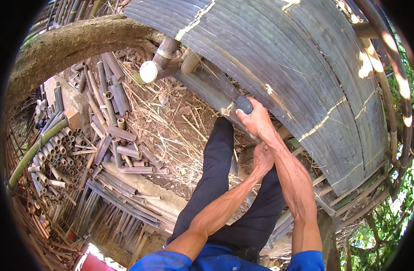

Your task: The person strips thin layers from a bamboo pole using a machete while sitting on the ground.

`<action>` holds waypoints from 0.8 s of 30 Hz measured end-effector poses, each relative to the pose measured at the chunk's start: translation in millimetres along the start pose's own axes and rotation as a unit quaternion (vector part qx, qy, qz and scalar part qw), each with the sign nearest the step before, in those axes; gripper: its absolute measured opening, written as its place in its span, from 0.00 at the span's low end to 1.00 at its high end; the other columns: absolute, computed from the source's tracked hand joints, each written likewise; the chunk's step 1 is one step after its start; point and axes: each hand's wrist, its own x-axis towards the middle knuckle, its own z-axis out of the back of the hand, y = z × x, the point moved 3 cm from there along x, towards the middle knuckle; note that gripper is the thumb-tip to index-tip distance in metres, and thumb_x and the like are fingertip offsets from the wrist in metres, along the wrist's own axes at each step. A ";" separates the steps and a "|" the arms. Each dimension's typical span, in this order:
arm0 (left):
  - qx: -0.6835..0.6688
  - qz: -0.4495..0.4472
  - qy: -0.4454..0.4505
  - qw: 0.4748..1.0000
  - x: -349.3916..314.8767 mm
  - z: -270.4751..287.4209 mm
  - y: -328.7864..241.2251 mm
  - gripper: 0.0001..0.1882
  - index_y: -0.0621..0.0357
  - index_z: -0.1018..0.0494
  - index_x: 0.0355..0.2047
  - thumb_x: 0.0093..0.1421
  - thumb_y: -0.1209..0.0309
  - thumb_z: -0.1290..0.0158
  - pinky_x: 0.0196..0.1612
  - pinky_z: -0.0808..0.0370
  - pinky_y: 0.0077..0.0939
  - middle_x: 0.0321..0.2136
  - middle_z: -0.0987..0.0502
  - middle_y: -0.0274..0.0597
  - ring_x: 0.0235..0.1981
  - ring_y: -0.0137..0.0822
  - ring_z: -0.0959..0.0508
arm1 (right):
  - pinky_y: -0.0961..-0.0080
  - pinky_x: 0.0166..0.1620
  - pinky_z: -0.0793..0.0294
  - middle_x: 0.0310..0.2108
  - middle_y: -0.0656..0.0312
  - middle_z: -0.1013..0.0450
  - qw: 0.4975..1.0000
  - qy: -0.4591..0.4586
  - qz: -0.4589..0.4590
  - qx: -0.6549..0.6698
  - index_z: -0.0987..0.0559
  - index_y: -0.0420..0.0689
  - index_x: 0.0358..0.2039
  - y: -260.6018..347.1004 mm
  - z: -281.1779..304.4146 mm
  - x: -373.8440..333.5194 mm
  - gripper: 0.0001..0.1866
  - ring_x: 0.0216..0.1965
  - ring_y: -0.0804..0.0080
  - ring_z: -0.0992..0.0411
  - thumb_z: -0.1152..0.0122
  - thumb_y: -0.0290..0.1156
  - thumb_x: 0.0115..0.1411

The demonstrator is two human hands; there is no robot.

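My right hand [257, 119] is closed around a dark, rounded object [244, 105] that looks like the end of a handle. The rest of that object is hidden under the hand. Close below, my left hand [262, 158] is curled beside my right wrist, which partly covers it; what its fingers hold cannot be made out. Both hands are at the near edge of a large dark surface of split bamboo strips [279, 49], bound with pale lashings. A split bamboo length [200, 90] runs along that edge, left of my right hand.
A thick brown trunk [80, 43] curves across the upper left. Cut bamboo tubes [65, 153] are piled at left, with more pieces strewn nearby. Dry straw [166, 131] covers the earth. A bamboo pole with a pale cut end [148, 71] juts out beside the strips.
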 end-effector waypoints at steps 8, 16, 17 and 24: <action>-0.017 0.098 0.064 0.993 5.8 27.1 -62.7 0.18 0.67 0.28 0.50 0.63 0.69 0.45 0.45 0.23 0.34 0.37 0.18 0.51 0.40 0.32 0.20 | 0.61 0.43 0.23 0.38 0.45 0.21 0.998 -0.018 0.019 -0.051 0.24 0.39 0.55 -3.7 6.7 2.5 0.27 0.37 0.54 0.22 0.34 0.38 0.57; 0.223 -0.058 0.220 0.948 -17.6 40.7 9.6 0.23 0.61 0.28 0.52 0.60 0.62 0.43 0.56 0.28 0.42 0.49 0.21 0.52 0.53 0.48 0.22 | 0.79 0.19 0.32 0.21 0.67 0.29 0.956 0.073 -0.080 0.274 0.24 0.37 0.49 6.7 -30.1 -30.8 0.19 0.17 0.81 0.33 0.34 0.32 0.61; 0.190 0.023 0.310 0.931 -14.0 51.5 3.8 0.27 0.55 0.31 0.58 0.59 0.60 0.42 0.61 0.34 0.41 0.55 0.27 0.53 0.61 0.45 0.29 | 0.77 0.20 0.30 0.22 0.65 0.28 0.947 0.076 -0.085 0.300 0.24 0.38 0.50 0.3 -30.2 -41.6 0.20 0.17 0.81 0.31 0.33 0.34 0.61; 0.214 0.047 0.211 0.953 14.2 118.4 -35.8 0.17 0.61 0.23 0.44 0.58 0.64 0.42 0.41 0.22 0.42 0.32 0.18 0.55 0.35 0.53 0.17 | 0.68 0.42 0.21 0.41 0.47 0.21 0.980 -0.155 0.124 -0.006 0.33 0.44 0.68 12.4 -24.3 -58.8 0.39 0.36 0.63 0.20 0.33 0.39 0.56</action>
